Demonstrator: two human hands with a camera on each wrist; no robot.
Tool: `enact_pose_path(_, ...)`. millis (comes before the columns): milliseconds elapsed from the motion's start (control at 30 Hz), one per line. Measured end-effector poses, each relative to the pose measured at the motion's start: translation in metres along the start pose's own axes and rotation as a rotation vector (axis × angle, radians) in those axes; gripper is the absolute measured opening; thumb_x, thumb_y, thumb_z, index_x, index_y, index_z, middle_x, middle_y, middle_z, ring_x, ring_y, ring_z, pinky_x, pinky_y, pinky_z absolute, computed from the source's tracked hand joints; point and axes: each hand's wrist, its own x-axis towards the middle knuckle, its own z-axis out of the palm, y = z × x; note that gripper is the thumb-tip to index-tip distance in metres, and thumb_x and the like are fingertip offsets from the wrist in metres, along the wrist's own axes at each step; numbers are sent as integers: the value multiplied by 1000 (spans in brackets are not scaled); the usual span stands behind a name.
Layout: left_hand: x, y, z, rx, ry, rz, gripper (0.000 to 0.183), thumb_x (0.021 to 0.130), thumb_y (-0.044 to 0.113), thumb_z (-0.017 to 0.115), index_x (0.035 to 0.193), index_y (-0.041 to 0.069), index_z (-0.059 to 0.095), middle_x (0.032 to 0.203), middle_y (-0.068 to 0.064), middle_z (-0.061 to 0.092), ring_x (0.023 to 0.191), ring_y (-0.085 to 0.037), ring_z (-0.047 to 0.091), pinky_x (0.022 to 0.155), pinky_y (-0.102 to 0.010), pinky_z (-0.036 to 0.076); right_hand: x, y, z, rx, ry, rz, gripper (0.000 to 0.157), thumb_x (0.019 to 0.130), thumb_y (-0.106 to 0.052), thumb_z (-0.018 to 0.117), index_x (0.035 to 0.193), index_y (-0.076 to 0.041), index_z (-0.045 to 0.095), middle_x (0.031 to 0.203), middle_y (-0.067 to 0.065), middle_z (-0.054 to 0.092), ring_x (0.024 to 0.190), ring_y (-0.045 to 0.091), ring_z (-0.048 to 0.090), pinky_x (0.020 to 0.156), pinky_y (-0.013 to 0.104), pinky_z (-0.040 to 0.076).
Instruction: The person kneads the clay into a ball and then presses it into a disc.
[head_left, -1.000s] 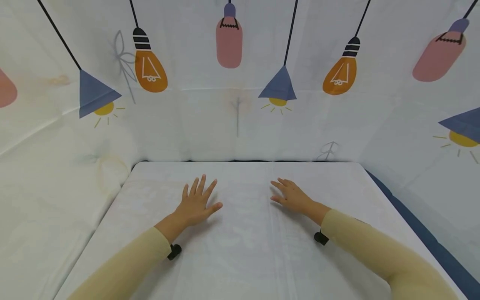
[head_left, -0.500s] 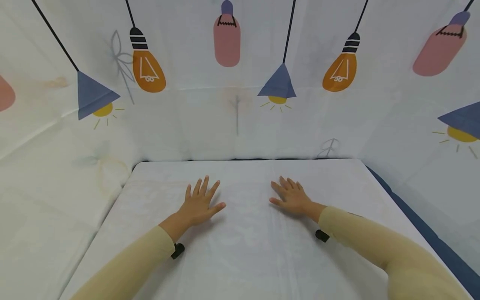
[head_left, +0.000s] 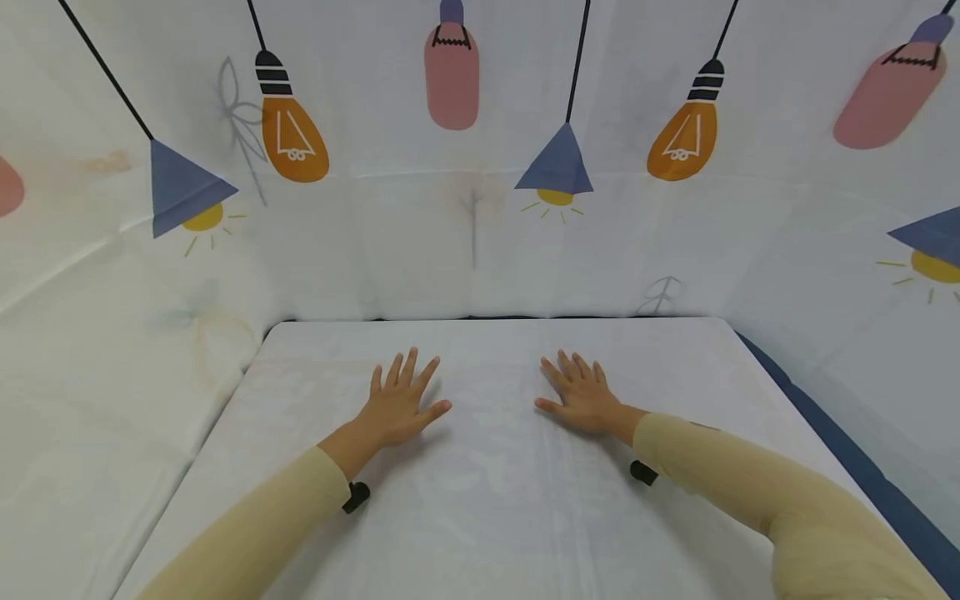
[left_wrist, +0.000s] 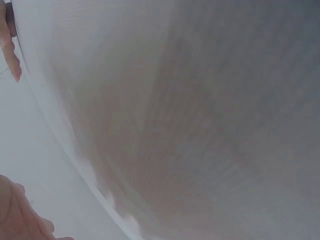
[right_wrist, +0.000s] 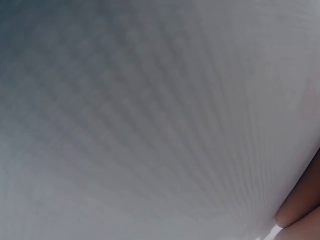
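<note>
Palm down over the white tabletop [head_left: 480, 500], my left hand [head_left: 393, 412] has its fingers spread and straight, the thumb pointing right. Across from it, my right hand [head_left: 585, 398] lies palm down too, fingers fanned and thumb pointing left. Neither hand holds anything. A wide stretch of white surface separates them. In the left wrist view, part of a hand [left_wrist: 20, 215] shows at the lower left, and the pale surface fills most of the picture. At the lower right of the right wrist view, fingers [right_wrist: 302, 200] appear close to the surface.
Behind the table hangs a white cloth [head_left: 360, 250] printed with lamps and bulbs, and it continues along both sides. Dark blue material [head_left: 847, 442] runs beside the table's right edge. A small black device [head_left: 356, 497] sits under the left cuff, another [head_left: 642, 472] under the right.
The right hand has turned flatter, its fingers fanning out and pointing more forward. My left hand has shifted slightly right. The head view has moved a little.
</note>
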Motion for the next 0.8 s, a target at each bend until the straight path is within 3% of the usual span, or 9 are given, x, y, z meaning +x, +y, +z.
enact_pose_path(233, 1, -2, -1, -8, -1, 7, 88, 95, 78, 25, 162, 23, 13, 166, -20, 0, 151, -43, 2, 113, -68, -4, 2, -1, 1, -14, -20, -6, 91, 95, -75, 34, 162, -16, 15, 165, 23, 8, 149, 49, 5, 112, 72, 0)
enact_pose_path(400, 5, -2, -3, -16, -17, 4, 85, 97, 75, 30, 162, 23, 14, 166, -20, 2, 151, -44, 3, 113, -69, -3, 4, 1, -5, 16, -100, 0, 92, 96, -73, 36, 162, -13, 13, 165, 24, 5, 149, 50, 1, 111, 72, 0)
enact_pose_path(567, 3, -2, -7, -30, -35, -6, 82, 98, 70, 37, 162, 21, 18, 165, -22, 8, 150, -45, 5, 113, -70, -2, 11, 11, -9, 60, -217, 46, 91, 96, -75, 30, 162, -16, 8, 166, 20, 1, 150, 47, -2, 113, 69, -1)
enact_pose_path(667, 1, -8, -6, -4, -41, -15, 83, 98, 73, 32, 162, 22, 18, 165, -22, 10, 151, -44, 6, 113, -69, 0, 12, 12, -24, 106, -272, 65, 87, 98, -73, 27, 162, -16, 12, 166, 22, 3, 149, 47, -1, 114, 68, 2)
enact_pose_path(800, -2, -16, -16, 3, -57, -37, 85, 97, 75, 29, 161, 20, 21, 164, -23, 13, 150, -45, 8, 113, -69, 2, 5, 10, -65, 128, -292, 53, 79, 102, -65, 32, 160, -13, 22, 163, 27, 11, 148, 51, 5, 114, 68, 7)
